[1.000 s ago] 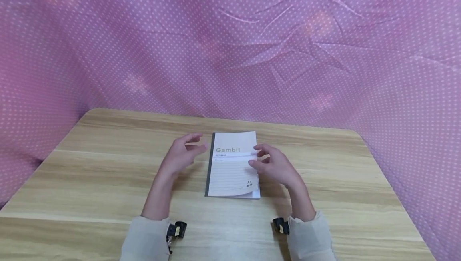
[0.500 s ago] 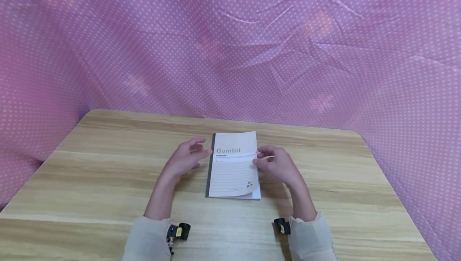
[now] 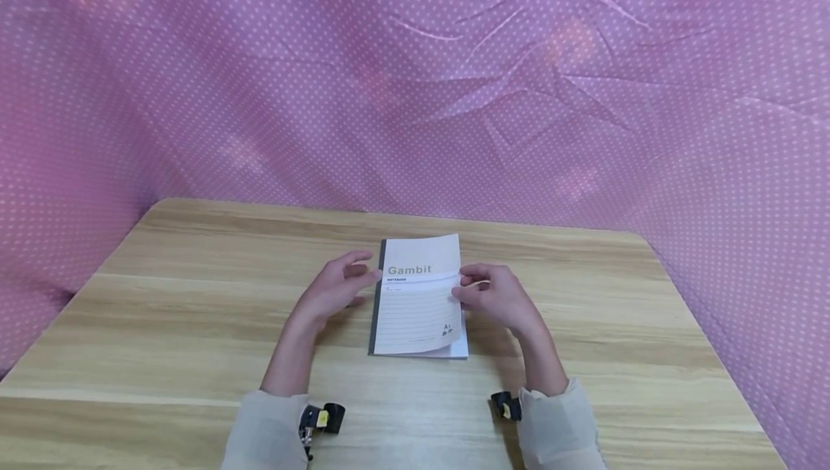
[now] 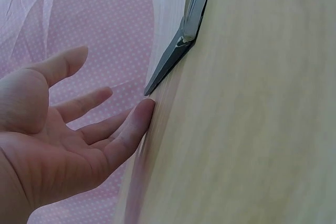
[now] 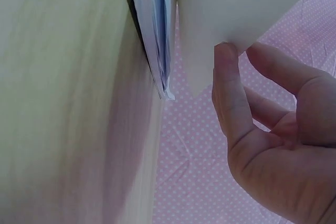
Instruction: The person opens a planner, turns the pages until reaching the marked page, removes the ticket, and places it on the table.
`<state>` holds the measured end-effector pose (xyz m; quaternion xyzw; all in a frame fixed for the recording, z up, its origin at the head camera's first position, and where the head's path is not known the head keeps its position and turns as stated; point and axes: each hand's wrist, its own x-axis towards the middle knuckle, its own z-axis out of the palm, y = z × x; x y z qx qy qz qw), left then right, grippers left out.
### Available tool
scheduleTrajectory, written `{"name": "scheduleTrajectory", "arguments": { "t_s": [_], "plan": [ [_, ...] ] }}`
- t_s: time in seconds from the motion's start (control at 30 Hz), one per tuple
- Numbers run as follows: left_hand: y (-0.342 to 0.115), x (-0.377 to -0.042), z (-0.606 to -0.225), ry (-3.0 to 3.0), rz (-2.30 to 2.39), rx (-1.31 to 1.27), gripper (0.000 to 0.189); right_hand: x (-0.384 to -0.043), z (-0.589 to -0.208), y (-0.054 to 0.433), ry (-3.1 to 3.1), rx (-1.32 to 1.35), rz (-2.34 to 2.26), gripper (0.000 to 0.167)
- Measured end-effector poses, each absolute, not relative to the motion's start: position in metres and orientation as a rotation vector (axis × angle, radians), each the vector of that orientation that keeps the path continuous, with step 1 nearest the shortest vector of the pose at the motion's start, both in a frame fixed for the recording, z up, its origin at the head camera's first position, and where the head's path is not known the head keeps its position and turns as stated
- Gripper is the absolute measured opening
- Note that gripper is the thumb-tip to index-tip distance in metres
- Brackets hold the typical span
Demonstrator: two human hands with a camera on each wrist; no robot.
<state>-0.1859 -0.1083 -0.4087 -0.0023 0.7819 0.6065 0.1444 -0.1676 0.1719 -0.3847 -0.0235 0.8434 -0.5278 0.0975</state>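
A white notebook [image 3: 415, 311] with a dark spine and "Gambit" printed on its front lies on the wooden table. My right hand [image 3: 493, 297] pinches the right edge of its front cover [image 5: 231, 9] between thumb and fingers. In the right wrist view that cover stands lifted away from the page block [image 5: 152, 30]. On the other side, my left hand [image 3: 337, 286] is beside the dark spine [image 4: 170, 64], fingers spread and relaxed, holding nothing. One of its fingertips comes right up to the spine's lower end in the left wrist view.
The wooden table [image 3: 194, 355] has rounded far corners. A pink dotted cloth [image 3: 415, 95] hangs behind it and along both sides. Black wrist cameras [image 3: 324, 418] sit at the cuffs of the light sleeves [image 3: 266, 430].
My left hand has come right, close to the spine. My right fingers have closed on the cover's edge, and the cover's right side has risen slightly.
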Motion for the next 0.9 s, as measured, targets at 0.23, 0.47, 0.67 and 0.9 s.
{"name": "scheduleTrajectory", "arguments": {
  "t_s": [0.23,0.47,0.67,0.9],
  "plan": [
    [-0.1064,-0.1882,-0.4107,2.226,1.756,0.003,0.061,-0.1688,-0.3834,0.1729,2.465,-0.081,-1.594,0.051],
    [-0.105,-0.1867,-0.4096,2.179,1.773,0.012,0.061,-0.1694,-0.3841,0.1751,2.419,-0.149,-1.616,0.054],
    [-0.1042,-0.1871,-0.4103,2.176,1.774,0.036,0.061,-0.1692,-0.3832,0.175,2.406,-0.179,-1.623,0.055],
    [-0.1034,-0.1895,-0.4099,2.146,1.801,0.087,0.06,-0.1702,-0.3808,0.1747,2.359,-0.237,-1.671,0.054]
  ]
}}
